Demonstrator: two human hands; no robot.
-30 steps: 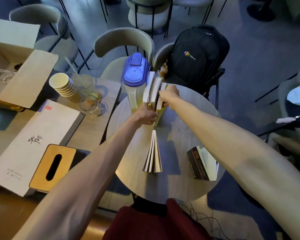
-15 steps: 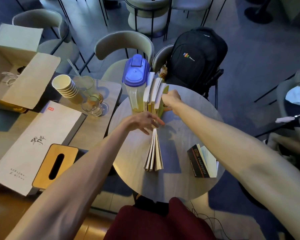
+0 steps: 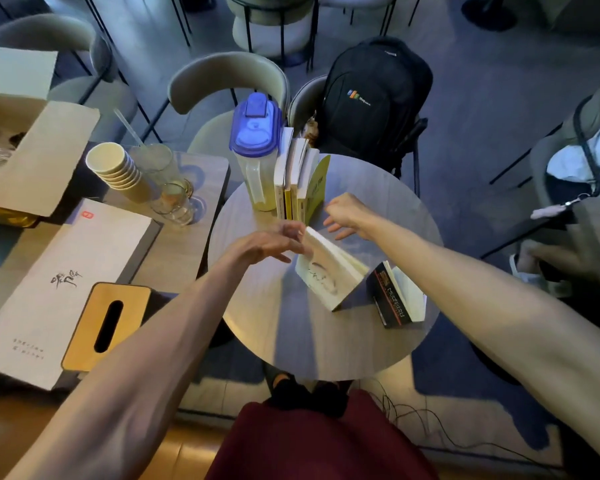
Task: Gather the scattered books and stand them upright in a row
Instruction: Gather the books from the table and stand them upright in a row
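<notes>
Three books point(image 3: 297, 178) stand upright in a row at the far side of the round table point(image 3: 284, 327), leaning on a jug with a blue lid point(image 3: 255, 147). A pale book point(image 3: 326, 271) tilts to the right in the table's middle. My left hand point(image 3: 267, 244) pinches its top corner. My right hand point(image 3: 347, 216) hovers just right of the row, fingers spread, holding nothing. A black book point(image 3: 392, 296) stands near the table's right edge.
A black backpack point(image 3: 371, 98) sits on a chair behind the table. On the left table are stacked paper cups point(image 3: 115, 168), glasses point(image 3: 170, 199), a white box point(image 3: 59, 282), a wooden tissue box point(image 3: 104, 323) and an open carton point(image 3: 32, 143).
My right hand let go of the upright row and drew back. My left hand took the pale book's top corner, and the book tipped over to the right.
</notes>
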